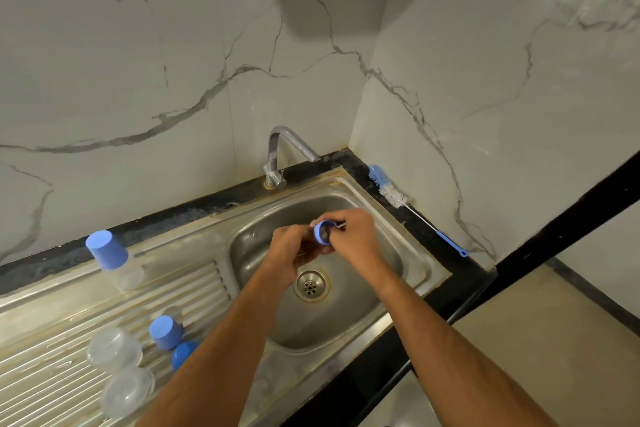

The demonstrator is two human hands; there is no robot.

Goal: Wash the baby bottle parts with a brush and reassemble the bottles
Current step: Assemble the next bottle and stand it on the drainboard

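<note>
Over the sink basin [363, 305], my left hand [289, 250] grips a blue bottle collar ring [320, 230] with its opening facing me. My right hand [355, 236] pinches a thin wire-stemmed small brush [341, 225] against the ring's edge. A long blue-and-white bottle brush [389, 192] lies on the black counter to the right of the sink. On the drainboard [52, 374] at left stand a capped clear bottle [116, 262] and a blue cap [165, 331]. Beside the cap are another blue part [183, 354] and two clear bottles [112, 350] lying on their sides.
The chrome faucet [277, 156] rises behind the basin, its spout above my hands, and no water is visibly running. The drain strainer [311, 286] sits below my hands. Marble walls close in at the back and right. A black counter edge [460, 291] borders the sink.
</note>
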